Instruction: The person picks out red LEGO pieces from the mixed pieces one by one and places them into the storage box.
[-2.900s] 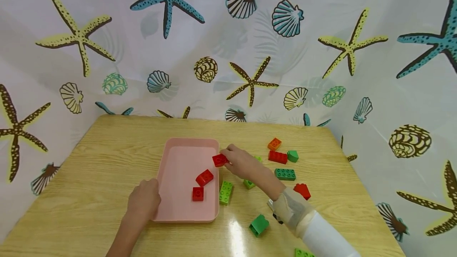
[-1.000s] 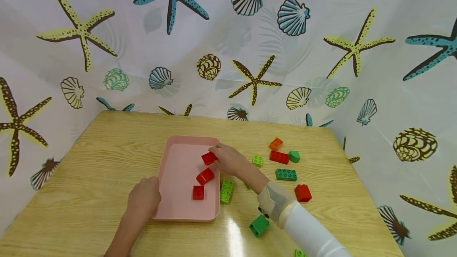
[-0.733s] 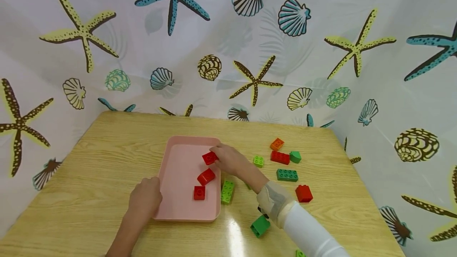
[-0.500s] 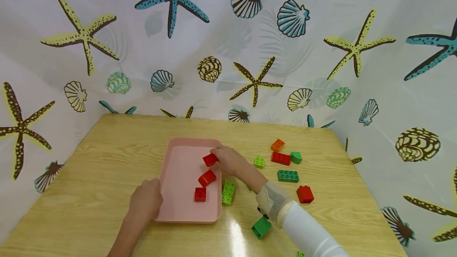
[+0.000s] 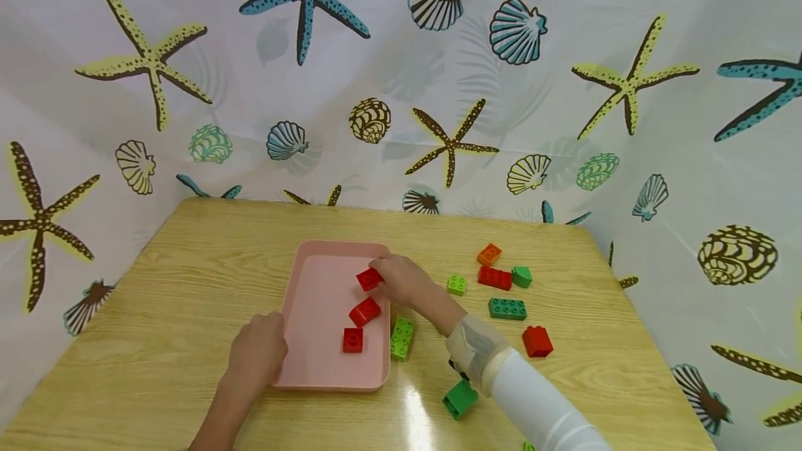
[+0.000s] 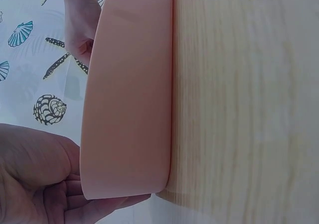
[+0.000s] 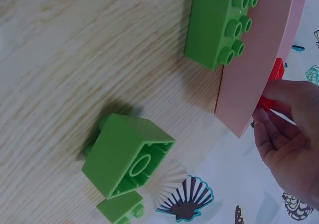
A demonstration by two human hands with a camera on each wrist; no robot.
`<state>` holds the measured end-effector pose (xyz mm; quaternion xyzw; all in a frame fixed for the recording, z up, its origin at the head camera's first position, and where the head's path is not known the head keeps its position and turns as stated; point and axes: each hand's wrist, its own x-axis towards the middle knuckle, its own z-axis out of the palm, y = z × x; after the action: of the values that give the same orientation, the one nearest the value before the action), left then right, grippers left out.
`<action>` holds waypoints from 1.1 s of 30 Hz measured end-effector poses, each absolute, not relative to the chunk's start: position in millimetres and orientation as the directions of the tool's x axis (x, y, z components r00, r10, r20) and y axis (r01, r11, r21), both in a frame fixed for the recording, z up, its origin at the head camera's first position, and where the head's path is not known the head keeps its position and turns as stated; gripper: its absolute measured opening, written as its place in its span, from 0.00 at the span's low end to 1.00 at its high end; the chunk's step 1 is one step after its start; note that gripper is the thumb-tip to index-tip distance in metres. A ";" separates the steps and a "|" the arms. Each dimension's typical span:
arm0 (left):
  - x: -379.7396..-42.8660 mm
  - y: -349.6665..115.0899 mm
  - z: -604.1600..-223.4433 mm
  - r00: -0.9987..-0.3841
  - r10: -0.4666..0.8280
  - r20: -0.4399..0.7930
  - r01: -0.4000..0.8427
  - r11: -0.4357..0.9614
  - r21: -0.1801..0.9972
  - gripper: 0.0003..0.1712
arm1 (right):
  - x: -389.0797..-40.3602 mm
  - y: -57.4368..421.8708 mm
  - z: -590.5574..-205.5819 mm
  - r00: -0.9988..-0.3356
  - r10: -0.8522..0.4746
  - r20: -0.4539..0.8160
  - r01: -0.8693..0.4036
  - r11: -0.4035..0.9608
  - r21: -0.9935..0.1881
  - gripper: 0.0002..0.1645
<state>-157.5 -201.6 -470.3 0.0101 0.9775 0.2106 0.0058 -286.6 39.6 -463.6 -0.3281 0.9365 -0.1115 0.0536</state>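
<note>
On the desk [image 5: 213,263], holding pink tray [image 5: 313,322] with left grip [image 5: 260,348], likely to steady it. Pinching red block [image 5: 368,280] with right grip [image 5: 407,280].

table [image 5: 207,249]: wood-grained, bright glare toward the front
container: pink tray [image 5: 319,312], flat on the wood
just beside its right wall: long light green block [image 5: 402,338], studs up
far right: orange block [image 5: 489,254], long red block [image 5: 495,278], small dark green block [image 5: 522,276], close together
middle right: small light green block [image 5: 457,285], long dark green block [image 5: 507,308], chunky red block [image 5: 538,342]
on their sides: chunky dark green block [image 5: 460,399], chunky light green block [image 7: 127,154]
</note>
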 end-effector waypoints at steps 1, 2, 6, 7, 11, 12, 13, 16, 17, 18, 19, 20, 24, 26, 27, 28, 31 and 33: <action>-157.7 -201.9 -470.3 -1.000 0.021 -0.006 0.017 0.911 0.412 0.05 | -286.7 38.8 -463.6 -0.777 -0.628 -0.025 -0.605 0.758 -0.242 0.16; -157.8 -202.0 -470.4 -1.000 0.020 -0.005 0.016 0.911 0.411 0.05 | -286.8 37.9 -463.7 -0.776 -0.631 -0.024 -0.608 0.757 -0.237 0.16; -156.9 -202.6 -471.6 -1.000 0.015 -0.011 0.009 0.909 0.417 0.05 | -286.2 34.6 -465.5 -0.776 -0.630 -0.026 -0.610 0.761 -0.221 0.17; -156.7 -202.7 -472.1 -1.000 0.016 -0.011 0.010 0.909 0.418 0.05 | -285.9 33.9 -466.1 -0.777 -0.629 -0.030 -0.609 0.763 -0.215 0.18; -156.6 -203.0 -473.6 -1.000 0.015 0.001 0.014 0.910 0.415 0.05 | -285.2 31.6 -468.4 -0.779 -0.627 -0.034 -0.610 0.769 -0.192 0.18; -156.7 -203.1 -473.6 -1.000 0.015 0.004 0.015 0.910 0.413 0.05 | -285.3 31.1 -468.7 -0.778 -0.628 -0.032 -0.612 0.768 -0.187 0.17; -156.9 -203.2 -473.7 -1.000 0.015 0.006 0.016 0.911 0.412 0.05 | -285.4 30.6 -468.8 -0.776 -0.630 -0.029 -0.616 0.767 -0.179 0.17; -157.6 -203.3 -473.5 -1.000 0.016 0.012 0.019 0.911 0.411 0.05 | -286.1 29.1 -468.6 -0.774 -0.633 -0.020 -0.622 0.766 -0.163 0.16; -157.7 -203.4 -473.3 -1.000 0.016 0.010 0.019 0.911 0.411 0.05 | -286.4 28.7 -468.8 -0.774 -0.632 -0.021 -0.622 0.767 -0.159 0.15; -157.9 -203.5 -473.4 -1.000 0.017 0.011 0.020 0.912 0.410 0.05 | -286.8 28.1 -468.9 -0.775 -0.632 -0.022 -0.622 0.768 -0.153 0.15; -158.0 -203.6 -473.7 -1.000 0.019 0.012 0.022 0.912 0.410 0.05 | -286.9 27.6 -468.8 -0.777 -0.629 -0.024 -0.619 0.770 -0.153 0.14; -158.0 -203.7 -473.9 -1.000 0.019 0.013 0.023 0.912 0.409 0.05 | -287.1 27.1 -469.2 -0.778 -0.627 -0.028 -0.617 0.772 -0.153 0.14; -157.9 -204.4 -474.9 -1.000 0.019 0.018 0.024 0.914 0.405 0.04 | -287.8 24.9 -471.4 -0.780 -0.624 -0.049 -0.612 0.777 -0.145 0.12; -157.8 -204.6 -475.0 -1.000 0.018 0.020 0.025 0.916 0.402 0.04 | -287.9 24.1 -473.0 -0.780 -0.623 -0.057 -0.611 0.779 -0.143 0.13; -157.8 -204.7 -475.1 -1.000 0.018 0.022 0.025 0.916 0.400 0.04 | -288.0 23.7 -473.6 -0.780 -0.623 -0.059 -0.612 0.779 -0.140 0.13; -157.7 -204.8 -475.1 -1.000 0.018 0.024 0.026 0.916 0.401 0.04 | -287.9 23.3 -474.1 -0.780 -0.623 -0.060 -0.611 0.779 -0.138 0.13; -157.3 -204.9 -474.8 -0.999 0.020 0.035 0.033 0.915 0.402 0.05 | -288.2 22.5 -475.1 -0.781 -0.622 -0.055 -0.612 0.780 -0.130 0.12; -157.1 -205.0 -474.7 -0.999 0.021 0.041 0.036 0.915 0.402 0.05 | -288.6 22.1 -475.6 -0.781 -0.622 -0.053 -0.612 0.780 -0.127 0.12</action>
<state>-157.1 -205.0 -474.7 0.0144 0.9784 0.2056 -0.0182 -288.6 22.1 -475.6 -0.3274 0.9424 -0.0512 0.0460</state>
